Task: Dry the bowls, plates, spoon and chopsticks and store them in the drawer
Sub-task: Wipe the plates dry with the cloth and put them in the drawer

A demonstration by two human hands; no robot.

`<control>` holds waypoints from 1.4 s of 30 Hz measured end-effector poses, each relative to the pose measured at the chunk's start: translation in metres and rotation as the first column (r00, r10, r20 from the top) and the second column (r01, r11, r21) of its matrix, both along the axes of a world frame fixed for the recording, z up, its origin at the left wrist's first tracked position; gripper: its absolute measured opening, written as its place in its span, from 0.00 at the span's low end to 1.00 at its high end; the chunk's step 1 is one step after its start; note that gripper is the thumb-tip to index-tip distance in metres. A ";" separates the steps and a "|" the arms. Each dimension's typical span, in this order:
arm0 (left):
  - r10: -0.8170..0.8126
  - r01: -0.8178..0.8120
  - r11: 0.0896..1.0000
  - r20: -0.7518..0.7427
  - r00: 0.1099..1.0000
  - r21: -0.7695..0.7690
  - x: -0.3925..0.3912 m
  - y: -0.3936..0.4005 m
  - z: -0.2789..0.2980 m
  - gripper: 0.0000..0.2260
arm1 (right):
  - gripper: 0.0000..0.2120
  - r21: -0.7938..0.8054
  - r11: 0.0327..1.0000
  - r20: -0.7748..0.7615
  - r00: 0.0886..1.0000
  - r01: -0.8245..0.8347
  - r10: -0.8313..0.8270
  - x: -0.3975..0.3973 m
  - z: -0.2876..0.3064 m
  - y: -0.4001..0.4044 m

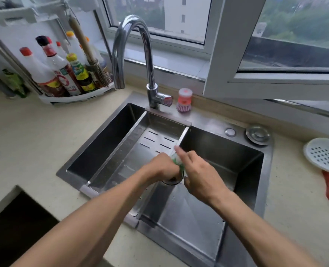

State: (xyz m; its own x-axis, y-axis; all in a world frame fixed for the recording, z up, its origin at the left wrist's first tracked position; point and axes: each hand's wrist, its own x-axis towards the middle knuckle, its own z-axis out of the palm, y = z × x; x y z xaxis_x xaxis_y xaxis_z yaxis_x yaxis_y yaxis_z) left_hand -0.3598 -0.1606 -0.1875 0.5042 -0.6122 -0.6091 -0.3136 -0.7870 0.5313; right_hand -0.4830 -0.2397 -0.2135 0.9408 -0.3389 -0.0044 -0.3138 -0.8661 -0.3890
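Gripping a green-and-white cloth [176, 160] above the sink [208, 218], left hand [162, 166] meets right hand [200, 176], fingers curled around it.

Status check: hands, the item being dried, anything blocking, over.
Both hands over the sink. Left hand grips a green cloth, right hand against it. Item inside blurred, cannot identify. Nothing blocking; drain tray holds no dishes.

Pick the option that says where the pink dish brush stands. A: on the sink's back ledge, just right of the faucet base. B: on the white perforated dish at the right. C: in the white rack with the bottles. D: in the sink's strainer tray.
A: the pink dish brush stands bristles down on the back ledge beside the faucet, outside the strainer tray.
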 end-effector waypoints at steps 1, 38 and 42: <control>-0.009 0.008 1.000 -0.160 0.987 -0.004 -0.004 -0.005 -0.002 0.09 | 0.40 -0.118 0.992 0.055 0.997 -0.043 0.050 -0.006 -0.010 -0.002; -0.233 0.289 0.957 0.673 0.702 0.030 -0.024 -0.012 -0.024 0.09 | 0.12 0.068 0.996 -0.291 0.956 0.050 -0.029 0.021 0.008 -0.033; 0.030 -0.030 1.000 0.027 0.999 -0.007 -0.014 -0.018 -0.018 0.06 | 0.32 -0.033 0.998 0.071 0.996 -0.046 0.048 0.002 -0.012 -0.025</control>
State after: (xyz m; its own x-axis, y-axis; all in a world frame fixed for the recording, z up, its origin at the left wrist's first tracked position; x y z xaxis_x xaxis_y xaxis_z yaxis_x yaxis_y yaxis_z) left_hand -0.3742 -0.1784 -0.2052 0.5387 -0.6004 -0.5910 -0.3045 -0.7928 0.5279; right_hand -0.4810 -0.2651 -0.2252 0.9531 -0.2935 0.0734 -0.2451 -0.8912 -0.3816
